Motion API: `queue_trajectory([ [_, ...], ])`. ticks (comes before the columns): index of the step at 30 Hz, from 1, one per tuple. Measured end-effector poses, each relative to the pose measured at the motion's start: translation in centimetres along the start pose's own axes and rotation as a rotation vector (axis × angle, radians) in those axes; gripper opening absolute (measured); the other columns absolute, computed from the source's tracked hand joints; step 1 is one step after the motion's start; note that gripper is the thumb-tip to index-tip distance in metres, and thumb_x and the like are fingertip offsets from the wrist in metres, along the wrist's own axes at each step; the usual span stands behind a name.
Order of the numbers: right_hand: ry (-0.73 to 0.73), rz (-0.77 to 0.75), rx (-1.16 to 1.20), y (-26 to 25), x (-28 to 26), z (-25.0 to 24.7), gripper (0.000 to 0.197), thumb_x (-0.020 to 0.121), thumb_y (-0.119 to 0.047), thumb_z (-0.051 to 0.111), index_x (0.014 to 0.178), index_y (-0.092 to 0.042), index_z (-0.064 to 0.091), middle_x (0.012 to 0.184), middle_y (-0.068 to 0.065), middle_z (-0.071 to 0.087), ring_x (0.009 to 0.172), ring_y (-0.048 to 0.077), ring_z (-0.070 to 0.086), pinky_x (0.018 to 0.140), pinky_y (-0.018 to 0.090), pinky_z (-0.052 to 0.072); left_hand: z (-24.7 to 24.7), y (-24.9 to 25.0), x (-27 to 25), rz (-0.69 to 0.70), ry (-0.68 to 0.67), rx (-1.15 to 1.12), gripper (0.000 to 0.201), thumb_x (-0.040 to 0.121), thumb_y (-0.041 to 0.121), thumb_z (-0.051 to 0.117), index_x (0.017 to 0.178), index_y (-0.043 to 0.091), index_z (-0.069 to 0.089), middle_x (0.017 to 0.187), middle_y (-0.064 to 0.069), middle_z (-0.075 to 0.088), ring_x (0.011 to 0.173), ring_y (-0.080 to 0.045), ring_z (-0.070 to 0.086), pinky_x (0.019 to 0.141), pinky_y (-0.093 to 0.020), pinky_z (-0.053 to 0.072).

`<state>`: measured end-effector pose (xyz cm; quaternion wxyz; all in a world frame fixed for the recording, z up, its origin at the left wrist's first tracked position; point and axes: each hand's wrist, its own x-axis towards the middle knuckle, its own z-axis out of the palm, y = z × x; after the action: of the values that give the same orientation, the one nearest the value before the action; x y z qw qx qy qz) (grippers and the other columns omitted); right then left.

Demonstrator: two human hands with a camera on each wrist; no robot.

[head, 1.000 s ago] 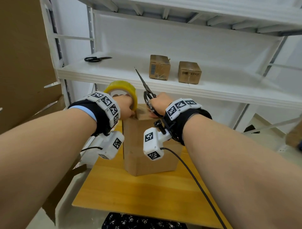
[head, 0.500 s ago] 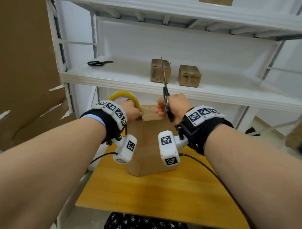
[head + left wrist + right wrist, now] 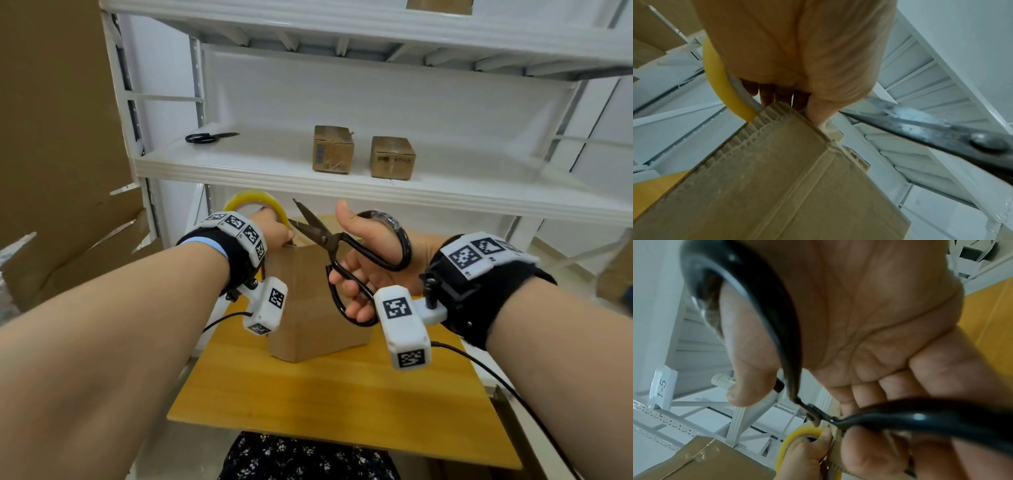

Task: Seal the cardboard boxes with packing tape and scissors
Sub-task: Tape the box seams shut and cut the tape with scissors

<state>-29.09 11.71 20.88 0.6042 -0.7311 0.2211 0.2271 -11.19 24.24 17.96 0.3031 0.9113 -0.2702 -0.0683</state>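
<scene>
A tall cardboard box (image 3: 308, 305) stands on the wooden table (image 3: 329, 404). My left hand (image 3: 274, 233) grips the yellow tape roll (image 3: 255, 202) at the box's top left corner, fingers through its core (image 3: 777, 95). My right hand (image 3: 359, 270) holds black-handled scissors (image 3: 329, 240), thumb through the upper loop and fingers through the lower loop. The blades are spread apart and point left toward my left hand, over the box top. In the left wrist view a blade (image 3: 931, 128) crosses just right of the box corner (image 3: 789, 113). The right wrist view shows the handles (image 3: 777, 321) across my palm.
On the white shelf (image 3: 342, 185) behind the table sit two small sealed boxes (image 3: 333, 149) (image 3: 393, 161) and a second pair of scissors (image 3: 205, 137). Flattened cardboard (image 3: 51, 137) leans at the left. A cable (image 3: 507, 387) trails from my right wrist camera.
My right hand has turned the scissors from pointing upward to pointing left at the tape, and the blades have spread apart. The left hand stays on the roll at the box top.
</scene>
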Motion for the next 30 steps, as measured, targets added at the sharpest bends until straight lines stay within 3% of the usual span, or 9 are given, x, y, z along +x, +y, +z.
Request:
queue_trajectory([
  [8,-0.005,0.051,0.039,0.5,-0.1,-0.6,0.106,0.057,-0.098,0.038,0.096,-0.002,0.057,0.071,0.011,0.057,0.067,0.032,0.065,0.064,0.039,0.058,0.4,-0.4,0.4,-0.022,0.027,-0.054,0.019,0.088,0.024,0.06,0.079,0.012,0.048,0.078,-0.01,0.049,0.072,-0.026,0.049,0.065,-0.034,0.04],
  [14,-0.023,0.072,0.018,0.4,-0.2,-0.5,0.107,0.06,-0.098,0.035,0.1,-0.001,0.056,0.069,0.011,0.056,0.065,0.031,0.064,0.061,0.037,0.057,0.8,-0.7,0.7,-0.041,0.055,-0.054,0.02,0.087,0.029,0.061,0.081,0.012,0.053,0.082,-0.012,0.057,0.078,-0.03,0.058,0.071,-0.037,0.048],
  [19,0.01,0.051,0.037,-0.2,1.1,0.4,0.107,0.061,-0.098,0.037,0.099,0.0,0.058,0.07,0.012,0.059,0.065,0.032,0.065,0.065,0.039,0.058,1.0,-0.6,0.8,-0.025,0.073,-0.019,0.02,0.089,0.03,0.059,0.081,0.013,0.053,0.078,-0.01,0.055,0.069,-0.025,0.054,0.06,-0.031,0.042],
  [24,0.087,0.009,0.073,-0.9,2.0,1.5,0.107,0.071,-0.096,0.028,0.104,0.002,0.055,0.071,0.014,0.058,0.061,0.03,0.064,0.066,0.039,0.057,1.5,-0.5,1.0,-0.005,0.097,-0.024,0.024,0.091,0.033,0.057,0.094,0.009,0.056,0.082,-0.009,0.058,0.071,-0.024,0.057,0.057,-0.029,0.042],
  [27,0.13,-0.005,0.077,-1.2,2.6,1.8,0.105,0.071,-0.096,0.022,0.095,0.0,0.056,0.067,0.011,0.055,0.058,0.028,0.062,0.071,0.034,0.046,1.7,-0.5,1.0,0.0,0.106,-0.029,0.025,0.093,0.034,0.056,0.1,0.01,0.054,0.087,-0.009,0.06,0.078,-0.025,0.06,0.064,-0.032,0.046],
  [30,0.139,-0.018,0.122,-1.4,2.9,2.1,0.099,0.069,-0.098,0.024,0.084,-0.005,0.054,0.062,0.004,0.05,0.055,0.021,0.053,0.067,0.025,0.033,1.8,-0.5,1.1,0.002,0.115,-0.031,0.027,0.091,0.034,0.057,0.102,0.01,0.054,0.091,-0.011,0.062,0.084,-0.028,0.062,0.075,-0.038,0.051],
])
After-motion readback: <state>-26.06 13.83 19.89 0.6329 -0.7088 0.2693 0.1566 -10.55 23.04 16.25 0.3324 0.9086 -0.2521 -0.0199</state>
